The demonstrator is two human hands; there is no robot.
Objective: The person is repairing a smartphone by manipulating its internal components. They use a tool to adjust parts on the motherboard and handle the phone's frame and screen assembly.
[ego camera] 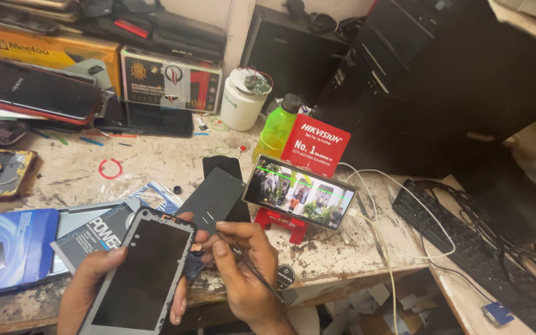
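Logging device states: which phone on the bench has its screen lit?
The phone propped sideways on the red stand, cable plugged in, showing a picture. The one in the left hand is dark, as is the phone at far left.

Free room: bare patch of the worn, paint-flecked wooden bench (156, 162), between the red plastic ring (110, 168) and the flat black rectangular panel (213, 197).

Obstacles: lit smartphone on a red stand (299, 193), right of the panel; green plastic bottle (276, 129) and white cylindrical tub (241, 102) behind; white cables (376, 226) and black keyboard (460, 239) at right; blue boxes (10, 248) at left.
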